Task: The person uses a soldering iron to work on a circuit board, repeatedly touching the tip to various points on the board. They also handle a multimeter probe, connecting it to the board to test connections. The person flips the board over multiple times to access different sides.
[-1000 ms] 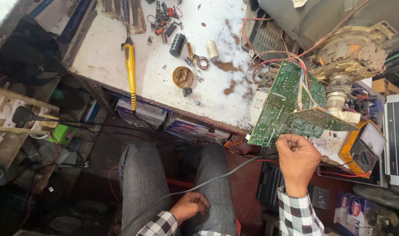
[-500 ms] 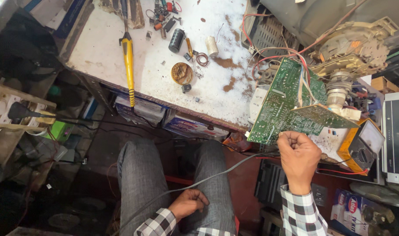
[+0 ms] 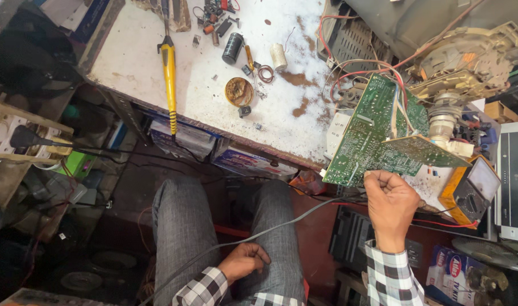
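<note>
Cluttered repair space: a stained white tabletop (image 3: 157, 62) carries a yellow soldering iron (image 3: 169, 73), a round tin (image 3: 238, 90), a black capacitor (image 3: 232, 47) and small loose parts. At its right end sits an opened television chassis, with a yellow multimeter (image 3: 475, 190) just beside it.

The right hand (image 3: 390, 205) is clenched on the lower edge of a green circuit board (image 3: 372, 139), which stands tilted off the tabletop's front edge and is tied to the chassis by red and white wires (image 3: 349, 76). The left hand (image 3: 245, 260) rests on the person's lap, fingers loosely curled at a grey cable (image 3: 281, 224); whether it grips the cable cannot be told.

Handling judgement: the board looks light and stiff but fragile. Solder joints and components are likely to crack under flex, and the attached wires limit travel. Hold is best taken at the bare edges, as the right hand does, clear of the component faces.
</note>
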